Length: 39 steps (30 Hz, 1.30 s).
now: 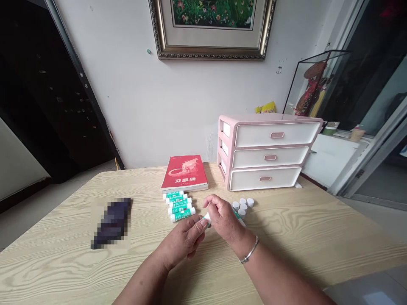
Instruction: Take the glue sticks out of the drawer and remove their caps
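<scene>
Between my two hands is a small glue stick [207, 218] with a white end and a bit of green label; most of it is hidden by fingers. My left hand [187, 235] is closed round its body. The fingers of my right hand [220, 215] are bent in at the white end. To the left, several green-and-white glue sticks [182, 214] lie in a column. Beyond my right hand stand several white caps [243, 207], and another green-and-white stick [238, 215] lies there, partly covered by that hand.
A red book [185, 173] lies behind the column of sticks. At the back right stands a pink-and-white drawer unit [270, 157]. A dark, pixelated object [112, 222] lies on the left of the wooden table [63, 254]. The wall rises behind.
</scene>
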Motion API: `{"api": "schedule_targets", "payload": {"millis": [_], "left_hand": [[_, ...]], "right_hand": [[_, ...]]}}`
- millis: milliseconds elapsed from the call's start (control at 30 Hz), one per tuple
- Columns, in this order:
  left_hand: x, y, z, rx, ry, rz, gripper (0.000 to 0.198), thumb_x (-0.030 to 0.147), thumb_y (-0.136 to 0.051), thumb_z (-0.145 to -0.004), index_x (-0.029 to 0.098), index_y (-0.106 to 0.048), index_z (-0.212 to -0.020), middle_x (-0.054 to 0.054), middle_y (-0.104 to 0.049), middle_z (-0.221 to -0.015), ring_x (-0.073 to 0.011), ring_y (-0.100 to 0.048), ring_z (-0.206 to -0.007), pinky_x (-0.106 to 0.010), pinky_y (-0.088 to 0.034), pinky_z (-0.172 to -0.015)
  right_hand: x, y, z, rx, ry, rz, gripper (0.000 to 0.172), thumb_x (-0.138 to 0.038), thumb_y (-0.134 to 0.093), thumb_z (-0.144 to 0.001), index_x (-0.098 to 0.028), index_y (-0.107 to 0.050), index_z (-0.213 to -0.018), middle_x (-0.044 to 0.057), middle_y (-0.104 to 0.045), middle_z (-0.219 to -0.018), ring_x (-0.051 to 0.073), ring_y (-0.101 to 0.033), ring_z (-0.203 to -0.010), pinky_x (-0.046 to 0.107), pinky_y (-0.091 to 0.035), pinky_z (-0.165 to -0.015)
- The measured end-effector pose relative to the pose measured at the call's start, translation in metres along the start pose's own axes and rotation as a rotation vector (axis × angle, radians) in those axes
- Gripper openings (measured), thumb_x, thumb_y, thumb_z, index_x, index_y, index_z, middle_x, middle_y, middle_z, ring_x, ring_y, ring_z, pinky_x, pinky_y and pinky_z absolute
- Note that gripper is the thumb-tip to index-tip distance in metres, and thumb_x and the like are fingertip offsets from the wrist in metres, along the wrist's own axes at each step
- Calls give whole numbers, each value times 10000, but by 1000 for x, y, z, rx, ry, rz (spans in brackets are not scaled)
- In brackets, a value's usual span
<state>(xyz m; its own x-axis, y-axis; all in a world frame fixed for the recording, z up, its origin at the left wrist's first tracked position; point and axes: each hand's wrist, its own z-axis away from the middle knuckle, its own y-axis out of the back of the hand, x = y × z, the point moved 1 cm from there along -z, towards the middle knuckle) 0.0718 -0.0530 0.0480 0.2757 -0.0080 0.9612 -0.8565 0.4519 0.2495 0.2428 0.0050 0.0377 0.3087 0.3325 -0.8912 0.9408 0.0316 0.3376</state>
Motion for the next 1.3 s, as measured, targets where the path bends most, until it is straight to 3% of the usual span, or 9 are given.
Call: {"api": "schedule_targets", "payload": {"millis": [100, 200, 300, 500, 733, 1033, 1100, 1200, 1300], "left_hand": [[-3, 16, -2, 139, 4, -246, 486, 642, -378, -947, 196, -559, -884, 39, -500, -643, -113, -467, -486, -240, -395, -481], [-9, 29, -6, 333, -32, -657, 339, 476, -465, -946, 188, -633, -1007, -58, -669, -891, -224, -637, -796, -314, -473, -691], [-13, 32, -9, 342, -49, -900, 285, 355, -518, -916, 190, -676, -1088, -118, -687, -1103, -299, -639, -1015, -375, -479, -823], [-21, 31, -14, 330, -49, -1121, 263, 272, -588, -889, 197, -718, -1106, -118, -683, -1067, -308, -605, -1051, -400, -460, -902], [-27, 37, -14, 437, -58, -1179, 259, 294, -602, -874, 201, -705, -1093, -112, -665, -1071, -306, -598, -1041, -390, -450, -897], [-31, 36, -14, 421, -119, -1107, 166, 294, -588, -887, 203, -695, -975, -95, -669, -1000, -285, -600, -987, -365, -442, -837], [-34, 37, -15, 429, -136, -1106, 165, 305, -593, -888, 205, -695, -971, -92, -670, -999, -281, -599, -982, -365, -441, -839], [-38, 38, -18, 439, -150, -1095, 161, 328, -601, -890, 212, -698, -946, -87, -670, -985, -272, -599, -978, -362, -443, -847], [-37, 37, -19, 443, -157, -1076, 176, 352, -593, -904, 217, -705, -917, -81, -669, -956, -261, -606, -961, -357, -449, -846]], "right_hand": [[11, 32, -13, 203, -132, 77, 275, -317, -399, -871, -227, -636, -976, -12, -516, -593, 179, -476, -569, 265, -364, -530], [11, 69, -22, 467, -179, 264, 386, -348, -345, -909, -189, -623, -1126, 49, -634, -747, 220, -553, -688, 296, -405, -614], [5, 94, -23, 596, -208, 486, 401, -356, -322, -949, -175, -605, -1167, 104, -688, -930, 253, -609, -861, 317, -415, -721], [10, 109, -20, 421, -447, 782, 328, -354, -483, -946, -169, -629, -1174, 144, -704, -1066, 251, -646, -981, 306, -426, -784], [31, 103, -25, 340, -340, 768, 285, -284, -545, -912, -187, -661, -1152, 96, -716, -1129, 219, -651, -1031, 285, -435, -826], [40, 99, -25, 185, -439, 839, 215, -209, -497, -890, -204, -708, -932, 70, -741, -949, 191, -654, -819, 271, -385, -663], [33, 95, -24, 197, -401, 870, 218, -232, -498, -901, -202, -714, -903, 83, -739, -953, 208, -649, -875, 281, -394, -711], [16, 83, -20, 202, -226, 969, 230, -319, -519, -919, -210, -718, -879, 100, -736, -974, 240, -634, -973, 309, -397, -826], [4, 65, -12, 99, -123, 1032, 258, -392, -538, -921, -207, -714, -885, 114, -739, -954, 259, -650, -944, 336, -402, -821]]}}
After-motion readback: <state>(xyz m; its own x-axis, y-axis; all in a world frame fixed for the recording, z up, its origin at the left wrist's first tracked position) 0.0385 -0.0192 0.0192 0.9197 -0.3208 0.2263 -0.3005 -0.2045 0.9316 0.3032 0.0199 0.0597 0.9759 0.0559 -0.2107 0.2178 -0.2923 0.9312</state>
